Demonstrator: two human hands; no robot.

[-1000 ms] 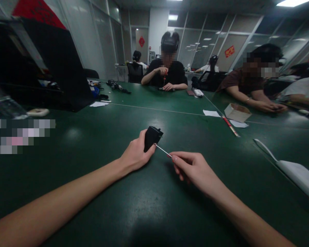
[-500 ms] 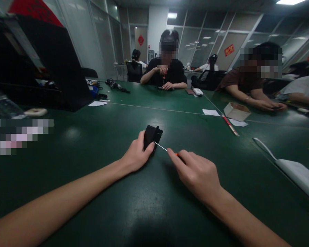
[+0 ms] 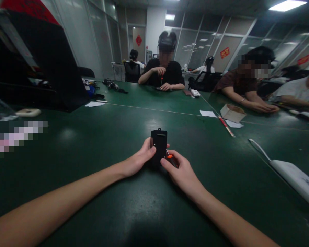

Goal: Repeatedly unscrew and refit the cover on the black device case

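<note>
A flat black rectangular device (image 3: pixel 160 145) with a small loop on its top edge is held up over the green table (image 3: pixel 98 137). My left hand (image 3: pixel 140 158) grips its left side, the thumb lying on the face. On the lower right, my right hand (image 3: pixel 179 168) has its thumb at the device's edge. An orange and black screwdriver (image 3: pixel 171 157) is tucked in the fingers of my right hand, its metal shaft pointing up beside the device. Part of the handle is hidden by the fingers.
Across the table a person (image 3: pixel 164 72) works with a screwdriver. Another person (image 3: pixel 240 82) sits at the right behind an open box (image 3: pixel 232 113). A red and white stick (image 3: pixel 226 126) and a white device (image 3: pixel 296 178) lie at the right. A black case (image 3: pixel 48 61) stands at the left.
The black device has turned and now stands more upright, with its flat face showing. My right hand has moved left to its edge, and the screwdriver tip has left the device's face.
</note>
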